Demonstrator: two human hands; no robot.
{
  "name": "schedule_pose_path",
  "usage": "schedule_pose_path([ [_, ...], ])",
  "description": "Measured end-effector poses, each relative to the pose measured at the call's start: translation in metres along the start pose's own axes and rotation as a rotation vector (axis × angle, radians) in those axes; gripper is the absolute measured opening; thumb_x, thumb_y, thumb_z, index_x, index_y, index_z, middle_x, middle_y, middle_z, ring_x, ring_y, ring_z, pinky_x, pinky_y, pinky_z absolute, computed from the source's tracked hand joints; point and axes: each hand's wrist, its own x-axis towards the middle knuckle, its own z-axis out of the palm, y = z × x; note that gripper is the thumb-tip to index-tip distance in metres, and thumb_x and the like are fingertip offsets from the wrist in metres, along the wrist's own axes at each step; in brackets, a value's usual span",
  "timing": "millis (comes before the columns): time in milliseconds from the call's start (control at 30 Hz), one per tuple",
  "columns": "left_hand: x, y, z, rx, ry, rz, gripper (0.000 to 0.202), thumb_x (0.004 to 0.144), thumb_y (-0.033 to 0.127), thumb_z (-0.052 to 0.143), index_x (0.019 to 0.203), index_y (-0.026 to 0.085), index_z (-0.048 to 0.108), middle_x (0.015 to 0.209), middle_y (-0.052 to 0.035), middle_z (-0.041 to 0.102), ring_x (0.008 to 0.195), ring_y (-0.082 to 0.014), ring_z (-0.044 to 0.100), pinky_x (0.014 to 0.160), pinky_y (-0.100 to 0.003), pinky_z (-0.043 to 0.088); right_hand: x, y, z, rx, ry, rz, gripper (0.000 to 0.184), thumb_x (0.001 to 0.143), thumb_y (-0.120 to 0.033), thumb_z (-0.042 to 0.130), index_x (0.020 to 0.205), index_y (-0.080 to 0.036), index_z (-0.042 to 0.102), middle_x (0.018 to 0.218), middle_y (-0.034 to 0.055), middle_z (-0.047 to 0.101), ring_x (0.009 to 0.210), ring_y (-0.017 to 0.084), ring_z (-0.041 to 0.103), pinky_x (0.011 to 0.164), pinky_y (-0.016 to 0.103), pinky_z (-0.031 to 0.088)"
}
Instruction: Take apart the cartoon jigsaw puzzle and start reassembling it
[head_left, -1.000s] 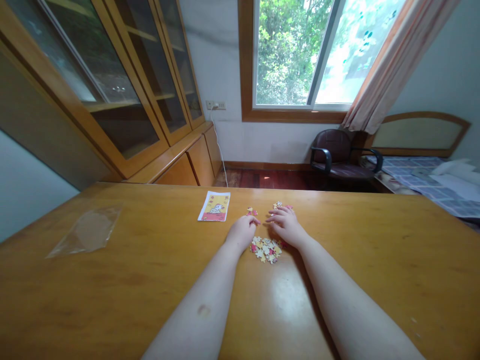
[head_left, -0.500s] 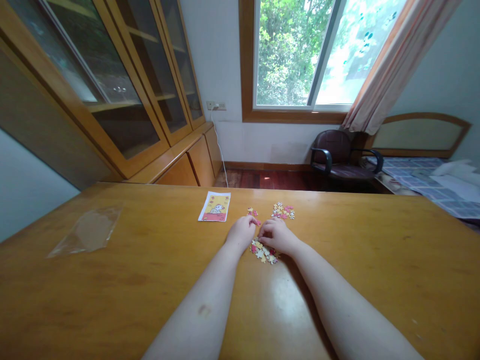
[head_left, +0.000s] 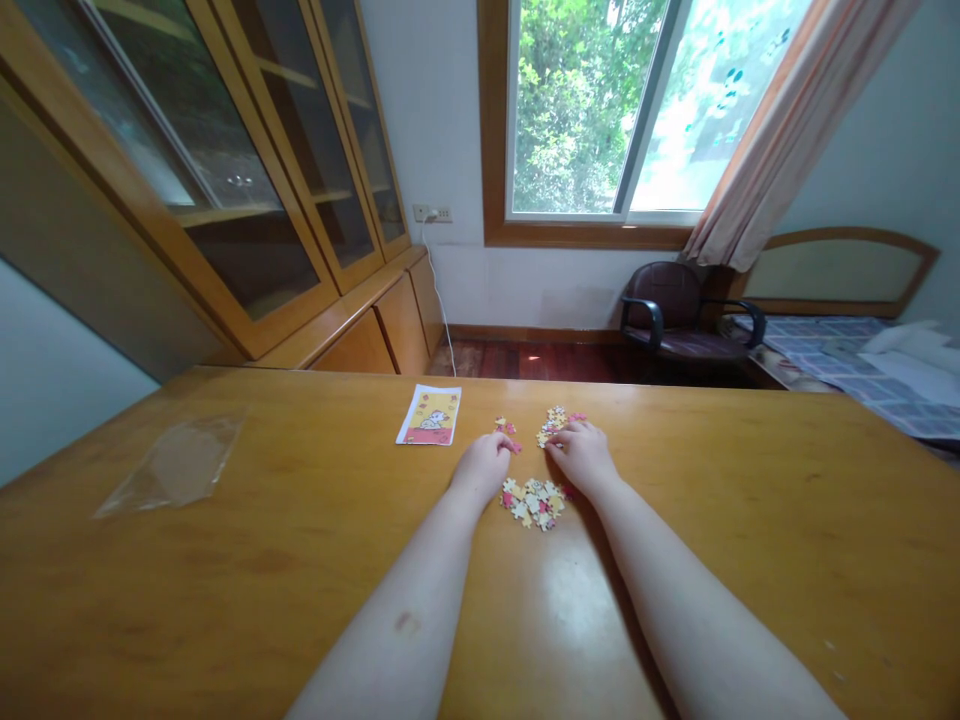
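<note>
My left hand point(head_left: 484, 462) rests on the table with its fingers pinched at a pink jigsaw puzzle piece point(head_left: 516, 448). Just beyond it lie a few pink and yellow pieces point(head_left: 504, 426). My right hand point(head_left: 585, 455) is over the near right side of the far pile of puzzle pieces point(head_left: 555, 420), fingers bent down; what its fingertips hold, if anything, is hidden. Closer to me, between my forearms, spreads another pile of puzzle pieces point(head_left: 535, 504) in white, yellow and pink. A picture card point(head_left: 429, 415) with a white animal on yellow and pink lies left of my left hand.
A clear plastic bag point(head_left: 184, 460) lies flat on the left of the wooden table point(head_left: 300, 580). Past the far edge stand a glass-door cabinet point(head_left: 300, 180), an office chair point(head_left: 671, 310) and a bed point(head_left: 847, 350).
My right hand has moved away from the near pile, forward and to the right, onto the far pile. The near pile is now more fully visible. My left hand has stayed in place.
</note>
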Motion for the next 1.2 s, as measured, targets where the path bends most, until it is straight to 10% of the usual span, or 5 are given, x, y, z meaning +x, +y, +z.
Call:
schedule_pose_path([
  [400,0.001,-0.003,0.002,-0.021,-0.015,0.026,0.024,0.079,0.012,0.044,0.085,0.02,0.067,0.102,-0.003,0.071,0.098,-0.0185,0.062,0.087,-0.03,0.046,-0.004,0.001,-0.023,0.464,-0.666,0.064,0.02,0.063,-0.024,0.073,0.082,-0.02,0.075,0.061,-0.0015,0.066,0.054,0.012,0.057,0.052,0.022,0.042],
  [633,0.0,-0.002,0.001,-0.001,-0.017,0.02,0.025,0.079,0.014,0.044,0.085,0.02,0.067,0.1,-0.0035,0.071,0.096,-0.0193,0.062,0.085,-0.03,0.046,-0.001,-0.002,-0.015,0.275,-0.413,0.06,0.014,0.076,-0.033,0.063,0.082,-0.025,0.073,0.065,-0.0019,0.067,0.06,0.012,0.058,0.057,0.023,0.041],
  [800,0.0,-0.002,0.001,0.013,-0.018,0.025,0.025,0.079,0.014,0.044,0.086,0.021,0.067,0.099,-0.0029,0.07,0.095,-0.0196,0.062,0.084,-0.03,0.046,0.0,-0.001,-0.015,0.266,-0.501,0.056,0.031,0.07,-0.034,0.069,0.1,-0.028,0.072,0.063,-0.0043,0.062,0.055,0.011,0.053,0.053,0.022,0.036],
  [1200,0.001,-0.003,0.002,0.026,-0.01,0.035,0.025,0.079,0.014,0.044,0.086,0.02,0.068,0.097,-0.004,0.07,0.095,-0.0192,0.062,0.085,-0.029,0.046,-0.001,-0.002,-0.006,0.449,-0.466,0.049,0.01,0.068,-0.024,0.068,0.073,-0.018,0.062,0.063,-0.004,0.059,0.055,0.009,0.05,0.052,0.02,0.036],
])
